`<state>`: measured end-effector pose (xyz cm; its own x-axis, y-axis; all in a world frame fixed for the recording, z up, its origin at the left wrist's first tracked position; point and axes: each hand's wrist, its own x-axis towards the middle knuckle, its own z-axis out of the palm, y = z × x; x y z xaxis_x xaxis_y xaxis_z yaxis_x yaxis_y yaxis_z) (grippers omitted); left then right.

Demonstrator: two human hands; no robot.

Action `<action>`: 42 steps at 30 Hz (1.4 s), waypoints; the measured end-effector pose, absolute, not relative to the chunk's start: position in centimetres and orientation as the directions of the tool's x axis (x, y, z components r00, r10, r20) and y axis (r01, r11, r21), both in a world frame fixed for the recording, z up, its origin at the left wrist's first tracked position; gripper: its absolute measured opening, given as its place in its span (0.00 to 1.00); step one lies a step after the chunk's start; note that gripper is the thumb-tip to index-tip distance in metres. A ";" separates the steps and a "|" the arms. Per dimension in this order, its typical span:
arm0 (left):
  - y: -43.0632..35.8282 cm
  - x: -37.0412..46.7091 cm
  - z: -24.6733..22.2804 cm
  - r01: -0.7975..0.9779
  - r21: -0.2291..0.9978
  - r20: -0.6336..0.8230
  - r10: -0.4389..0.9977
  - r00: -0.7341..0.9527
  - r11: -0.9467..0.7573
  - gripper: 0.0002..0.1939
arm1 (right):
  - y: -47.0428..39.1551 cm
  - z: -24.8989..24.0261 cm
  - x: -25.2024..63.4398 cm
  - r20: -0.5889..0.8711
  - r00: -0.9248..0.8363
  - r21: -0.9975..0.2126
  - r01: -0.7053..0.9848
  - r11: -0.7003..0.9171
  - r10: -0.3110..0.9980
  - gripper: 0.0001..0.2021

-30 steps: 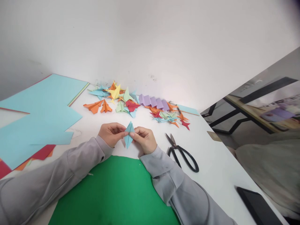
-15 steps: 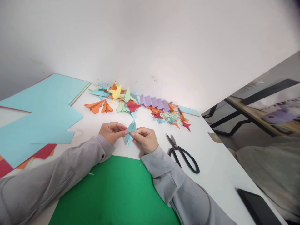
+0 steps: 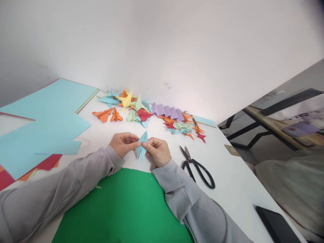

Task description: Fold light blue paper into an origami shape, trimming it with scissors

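A small light-blue folded paper [image 3: 143, 137] is held upright between both hands, its pointed tip up and two narrow points hanging below. My left hand [image 3: 124, 144] pinches its left side between thumb and fingers. On the right side, my right hand [image 3: 158, 151] grips it the same way, thumb in front. Just beyond the hands lie folded paper pieces, among them two orange ones [image 3: 116, 115], a yellow one [image 3: 126, 100] and a red one [image 3: 144, 115]. A green sheet [image 3: 124, 206] lies below the forearms.
Black-handled scissors [image 3: 199, 167] lie right of my right hand. A black phone [image 3: 277, 224] is near the table's right edge. Large light-blue sheets [image 3: 50, 131] cover the left side. Purple pleated paper [image 3: 167, 111] lies by the wall, beside more folded pieces [image 3: 183, 127].
Both hands still pinch the blue paper, which has tilted slightly; its lower points now hang a little further right. The view has shifted very slightly.
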<state>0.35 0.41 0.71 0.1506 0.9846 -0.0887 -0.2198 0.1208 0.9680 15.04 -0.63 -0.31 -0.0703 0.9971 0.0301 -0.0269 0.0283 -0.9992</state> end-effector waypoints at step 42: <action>-0.2 0.1 0.7 0.015 0.961 0.272 0.951 0.147 -0.277 0.07 | -0.4 -0.9 14.9 0.040 -0.046 -0.988 -0.154 0.032 0.998 0.17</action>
